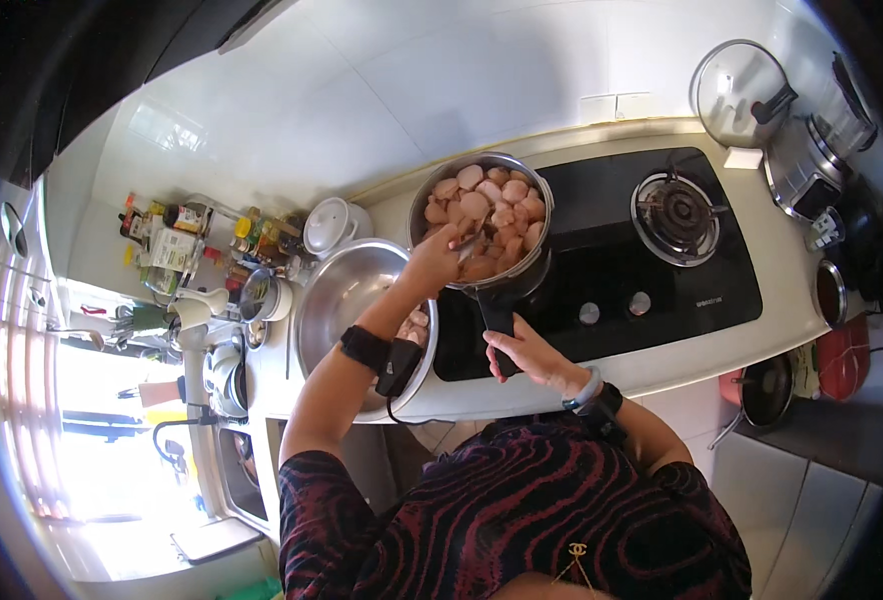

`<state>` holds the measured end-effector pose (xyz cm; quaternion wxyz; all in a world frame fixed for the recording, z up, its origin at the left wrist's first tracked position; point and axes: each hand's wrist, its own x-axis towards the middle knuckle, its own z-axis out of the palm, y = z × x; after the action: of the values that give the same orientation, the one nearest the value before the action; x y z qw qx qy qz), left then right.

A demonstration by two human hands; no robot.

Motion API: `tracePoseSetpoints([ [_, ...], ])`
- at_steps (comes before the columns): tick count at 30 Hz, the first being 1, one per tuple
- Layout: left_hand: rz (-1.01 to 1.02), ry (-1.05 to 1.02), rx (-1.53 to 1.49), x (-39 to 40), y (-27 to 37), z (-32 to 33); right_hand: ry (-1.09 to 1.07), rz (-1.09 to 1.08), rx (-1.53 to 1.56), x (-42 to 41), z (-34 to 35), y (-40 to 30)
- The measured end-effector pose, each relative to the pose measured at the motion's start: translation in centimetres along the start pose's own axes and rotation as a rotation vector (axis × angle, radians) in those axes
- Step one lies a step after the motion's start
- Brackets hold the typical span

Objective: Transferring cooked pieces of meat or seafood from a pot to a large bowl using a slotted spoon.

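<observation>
In front of me a steel pot (545, 196) with a long black handle (495, 313) stands over the left side of the black gas hob. It is full of pale brown-pink round slices and chunks of food (486, 196). My left hand (438, 259) reaches over the near left rim and holds a metal utensil, likely a spoon (473, 238), whose end is among the pieces. Around the pot's handle, my right hand (528, 351) is closed. Under my left forearm sits a wide steel bowl (329, 315) with some pale pieces (414, 327) at its right side, partly hidden.
A bare burner (679, 210) is on the right of the hob (591, 262). A glass lid (741, 94) leans at the back right near a blender (809, 169). Beyond the bowl stand a white lidded pot (329, 226) and several condiment bottles (186, 217). A frying pan (768, 390) is at lower right.
</observation>
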<state>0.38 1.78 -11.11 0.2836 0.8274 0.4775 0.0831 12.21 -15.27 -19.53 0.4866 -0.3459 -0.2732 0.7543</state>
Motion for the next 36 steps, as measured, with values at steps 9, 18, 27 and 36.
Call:
tracePoseSetpoints([
  [9, -0.382, -0.431, -0.635, 1.6, 1.9, -0.2, 0.012, 0.010, -0.014, -0.5, 0.3, -0.5],
  [18, -0.451, -0.559, -0.993, 0.5, -0.4, -2.6, 0.053, 0.000, -0.007, -0.4, 0.3, 0.1],
  [27, -0.491, -0.483, -1.033, -2.0, -2.6, -3.9, 0.054, 0.017, -0.032, -0.4, 0.5, -0.2],
  [36, -0.430, -0.353, -1.183, -8.1, -3.2, -10.5, 0.045, -0.005, -0.020, -0.8, 1.0, -0.5],
])
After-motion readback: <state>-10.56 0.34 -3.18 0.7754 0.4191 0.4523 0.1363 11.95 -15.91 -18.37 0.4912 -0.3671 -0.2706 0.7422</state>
